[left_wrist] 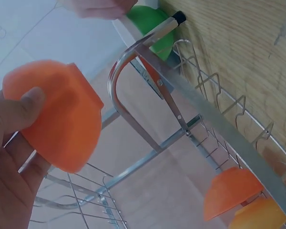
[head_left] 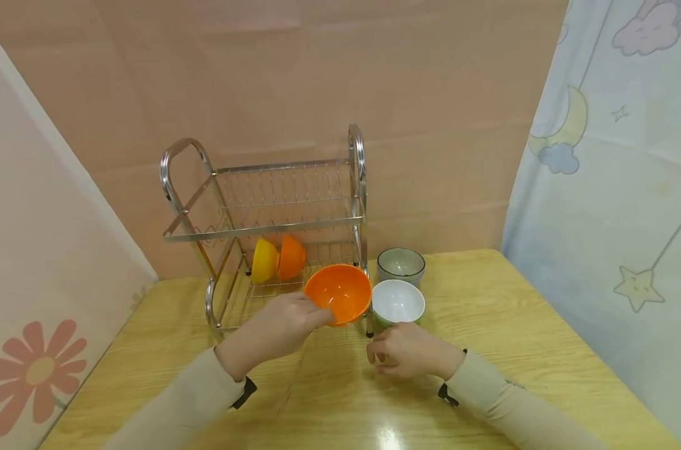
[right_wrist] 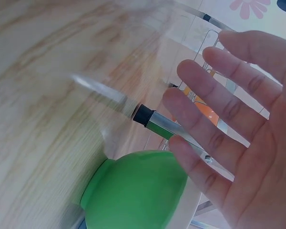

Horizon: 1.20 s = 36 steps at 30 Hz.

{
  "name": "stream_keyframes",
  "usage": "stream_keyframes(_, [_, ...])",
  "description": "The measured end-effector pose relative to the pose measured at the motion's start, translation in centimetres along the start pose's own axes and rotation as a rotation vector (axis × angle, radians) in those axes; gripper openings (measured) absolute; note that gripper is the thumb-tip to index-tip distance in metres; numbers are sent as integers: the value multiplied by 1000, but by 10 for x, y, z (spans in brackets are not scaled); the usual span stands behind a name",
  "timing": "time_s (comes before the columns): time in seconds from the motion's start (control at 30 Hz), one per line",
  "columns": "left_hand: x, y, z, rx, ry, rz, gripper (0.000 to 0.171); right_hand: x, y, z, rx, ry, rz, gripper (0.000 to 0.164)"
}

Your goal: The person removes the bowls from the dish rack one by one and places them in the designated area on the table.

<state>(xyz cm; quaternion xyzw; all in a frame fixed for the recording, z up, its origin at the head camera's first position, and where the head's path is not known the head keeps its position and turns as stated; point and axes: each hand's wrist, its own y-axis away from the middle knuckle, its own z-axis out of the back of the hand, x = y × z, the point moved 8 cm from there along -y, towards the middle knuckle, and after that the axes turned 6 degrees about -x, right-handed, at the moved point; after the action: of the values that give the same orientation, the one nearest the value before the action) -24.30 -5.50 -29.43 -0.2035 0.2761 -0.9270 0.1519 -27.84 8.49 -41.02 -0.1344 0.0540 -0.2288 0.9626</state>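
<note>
My left hand (head_left: 284, 326) holds an orange bowl (head_left: 340, 292) by its rim, thumb on one side and fingers on the other, in front of the dish rack's right end. In the left wrist view the bowl (left_wrist: 62, 114) is tilted, its outside toward the camera. My right hand (head_left: 408, 351) is just in front of a bowl (head_left: 398, 302), white inside and green outside. The right wrist view shows that hand (right_wrist: 238, 129) with fingers spread and an unfilled palm, beside the green bowl (right_wrist: 138, 191).
A two-tier metal dish rack (head_left: 264, 228) stands at the back. On its lower tier, a yellow bowl (head_left: 265, 260) and another orange bowl (head_left: 292, 257) stand on edge side by side. A grey bowl (head_left: 401, 265) with a dark rim sits behind the white-and-green one on the wooden table (head_left: 498, 325).
</note>
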Motion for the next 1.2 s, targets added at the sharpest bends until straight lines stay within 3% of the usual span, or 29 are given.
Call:
stream_keyframes(0.27, [-19,8,-10,96,14,-80,26,3,2,0,-19,1,33,13])
stream_keyframes(0.53, [-24,16,-22,169,68,-61,24,4,3,-2,-5,3,10,11])
stream_keyframes(0.97, [-27,22,-32,210,129,-47,13,3,4,1,19,41,-21,11])
stream_keyframes(1.2, [-26,22,-36,260,157,-15,13,1,6,2,18,-4,-27,9])
